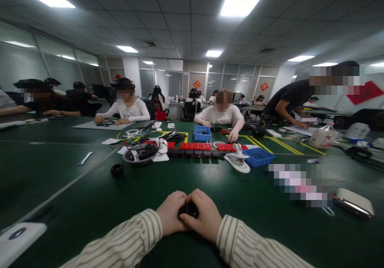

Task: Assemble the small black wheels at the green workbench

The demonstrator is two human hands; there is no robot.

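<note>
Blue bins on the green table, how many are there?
2. One blue bin sits far across the table, in front of a seated person in white. The other blue bin is nearer and to the right, beside a white clamp-like tool. More could be hidden behind clutter.

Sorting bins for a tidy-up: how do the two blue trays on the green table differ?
The far blue tray sits square to the camera beside a seated person's hand; the near blue tray is turned at an angle beside a white clamp-like tool. The far one holds dark parts; the near one's contents cannot be seen. Both are shallow, rectangular and blue.
</note>
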